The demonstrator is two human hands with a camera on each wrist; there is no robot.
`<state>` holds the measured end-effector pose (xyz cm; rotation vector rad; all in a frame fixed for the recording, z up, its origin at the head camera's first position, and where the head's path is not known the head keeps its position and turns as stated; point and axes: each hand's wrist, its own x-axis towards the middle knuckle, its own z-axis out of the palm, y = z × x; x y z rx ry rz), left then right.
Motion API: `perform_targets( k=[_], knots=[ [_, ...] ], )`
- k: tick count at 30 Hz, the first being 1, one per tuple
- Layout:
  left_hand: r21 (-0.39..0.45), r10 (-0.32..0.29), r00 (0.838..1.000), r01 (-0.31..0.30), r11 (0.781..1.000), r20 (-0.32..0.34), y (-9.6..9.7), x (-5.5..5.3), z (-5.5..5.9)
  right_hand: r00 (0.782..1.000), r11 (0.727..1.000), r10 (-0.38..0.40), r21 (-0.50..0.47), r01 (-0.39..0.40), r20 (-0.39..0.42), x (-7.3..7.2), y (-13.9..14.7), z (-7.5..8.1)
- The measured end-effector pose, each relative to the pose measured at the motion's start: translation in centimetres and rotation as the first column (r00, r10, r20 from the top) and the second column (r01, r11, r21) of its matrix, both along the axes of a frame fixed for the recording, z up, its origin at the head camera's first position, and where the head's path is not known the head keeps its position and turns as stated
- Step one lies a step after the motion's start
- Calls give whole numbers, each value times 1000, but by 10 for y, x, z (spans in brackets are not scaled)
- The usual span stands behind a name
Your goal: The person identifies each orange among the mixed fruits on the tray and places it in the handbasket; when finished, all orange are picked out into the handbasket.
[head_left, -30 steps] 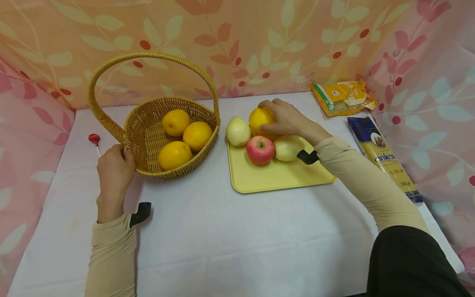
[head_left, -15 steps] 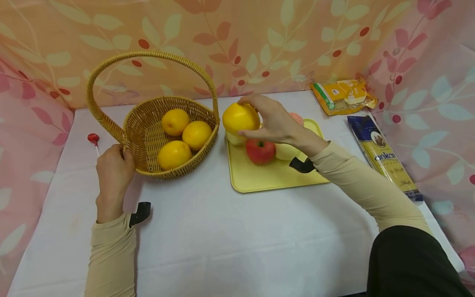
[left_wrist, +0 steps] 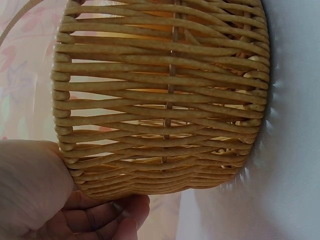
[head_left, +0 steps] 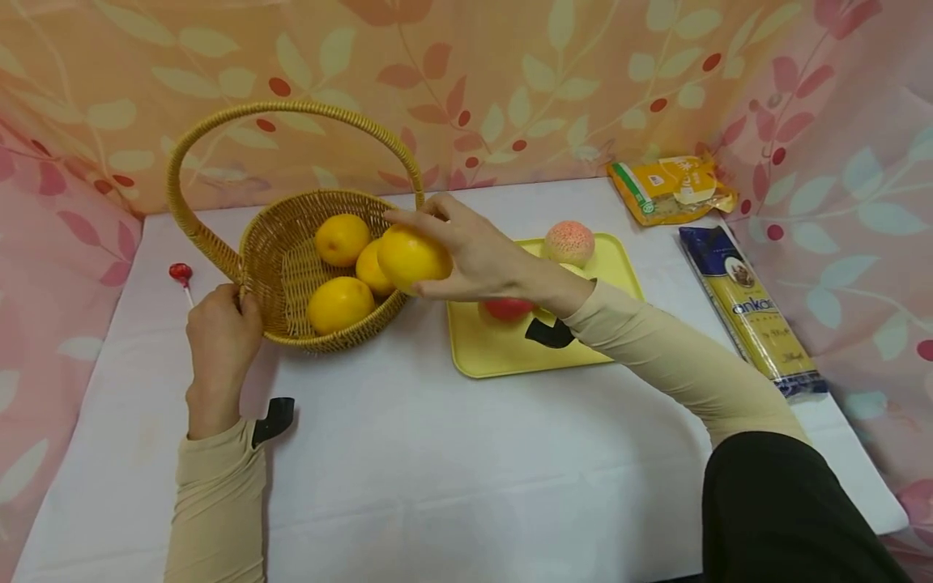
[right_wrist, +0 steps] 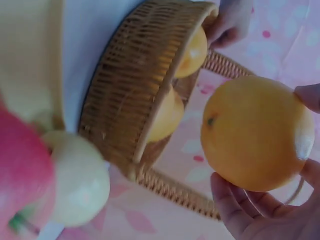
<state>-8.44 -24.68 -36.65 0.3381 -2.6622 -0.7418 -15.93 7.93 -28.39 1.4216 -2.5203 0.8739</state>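
Observation:
My right hand [head_left: 481, 257] holds a yellow-orange orange [head_left: 414, 259] between thumb and fingers, above the right rim of a wicker basket [head_left: 287, 212]. In the right wrist view that orange [right_wrist: 257, 134] shows a small green stem spot. Inside the basket lie three more oranges [head_left: 341, 305], one partly hidden behind the held fruit. At the basket's left side my left hand [head_left: 222, 344] grips the rim near the foot of the tall handle. Seen from the left wrist, the hand [left_wrist: 95, 215] has its fingers curled under the woven edge [left_wrist: 125, 190].
A yellow tray [head_left: 503, 360] carries a red apple [head_left: 508, 308], a pinkish peach [head_left: 570, 243] and pale fruit [right_wrist: 80, 180] mostly covered by my right arm. On the right lie an orange packet [head_left: 670, 190] and a pasta bag [head_left: 754, 312]. A red lollipop [head_left: 181, 273] lies at left.
My right hand has lifted the orange off the tray and carried it left to the basket, uncovering the peach. The left hand stays on the basket rim.

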Motion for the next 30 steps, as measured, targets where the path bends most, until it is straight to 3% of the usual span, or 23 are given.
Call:
perform_targets(
  k=[8, 23, 30],
  knots=[
    [1, 5, 1000, -5, 1000, 15, 0, 0, 0, 1000, 998, 8, 63, -9, 18, 3, -36, -2],
    [-2, 3, 1000, -3, 1000, 30, -1, 1, 2, 992, 979, -117, 175, 105, 56, -4, -98, 6],
    [2, -2, 999, 2, 1000, 35, -1, 1, 2, 992, 964, -126, 235, 124, -4, -9, -118, -1]
  ],
)
